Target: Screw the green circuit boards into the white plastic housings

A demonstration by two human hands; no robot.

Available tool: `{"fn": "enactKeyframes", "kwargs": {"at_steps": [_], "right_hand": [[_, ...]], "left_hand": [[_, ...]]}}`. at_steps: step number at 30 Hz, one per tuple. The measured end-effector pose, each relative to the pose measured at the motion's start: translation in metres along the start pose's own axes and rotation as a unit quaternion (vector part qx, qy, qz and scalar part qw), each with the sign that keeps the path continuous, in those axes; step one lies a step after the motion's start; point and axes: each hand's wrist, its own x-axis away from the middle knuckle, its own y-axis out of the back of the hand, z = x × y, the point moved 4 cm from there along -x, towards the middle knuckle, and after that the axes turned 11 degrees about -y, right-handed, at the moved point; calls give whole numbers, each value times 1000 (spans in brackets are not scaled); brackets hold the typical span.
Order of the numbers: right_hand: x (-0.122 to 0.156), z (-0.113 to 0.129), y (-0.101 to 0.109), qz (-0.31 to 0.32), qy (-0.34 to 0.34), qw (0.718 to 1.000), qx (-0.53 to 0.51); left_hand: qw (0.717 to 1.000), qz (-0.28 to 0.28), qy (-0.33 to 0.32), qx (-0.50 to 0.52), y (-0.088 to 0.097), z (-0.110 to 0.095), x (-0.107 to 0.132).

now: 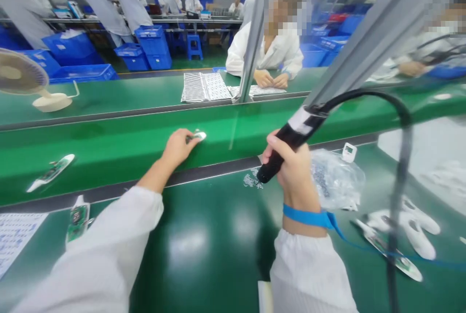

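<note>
Here's the white smock, loose and puffy: the left sleeve (98, 250) swells in from seven o'clock, the right sleeve (309, 274) from five, gathered at an elastic cuff. And just below the right hand (291, 167), a blue wrist strap (304, 217), its thin blue cord (364, 247) running off toward three o'clock!

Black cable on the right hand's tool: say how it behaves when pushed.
The black cable is probably springy, not floppy: it holds an open arc in the air from the tool handle. Gripped there by the right hand, it will likely swing when pushed.
</note>
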Motion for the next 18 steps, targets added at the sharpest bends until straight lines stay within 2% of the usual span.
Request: {"fn": "enactKeyframes", "kwargs": {"at_steps": [3,5,7,9,10,13,15,16,18], "right_hand": [[2,-5,-9,32,-21,999,-11],[3,-5,-15,49,-25,998,-13],[2,-3,-16,39,-12,999,-11],[1,1,-8,-13,26,999,-20],[0,4,-2,-54,52,997,-29],[1,10,17,-196,116,973,-49],[2,12,24,-252,134,957,-40],[2,12,25,-263,136,955,-35],[1,12,24,-258,131,957,-33]], "left_hand": [[998,15,59,-32,-11,21,-44],[995,3,83,-48,-14,25,-52],[995,-32,73,-66,-13,14,-45],[996,-48,6,-69,-14,-16,-24],[996,-36,-47,-60,-17,-38,-9],[977,71,-202,-24,-38,-114,48],[958,129,-257,-10,-54,-155,83],[951,151,-271,-7,-61,-169,97],[948,172,-269,-14,-70,-183,114]]}}
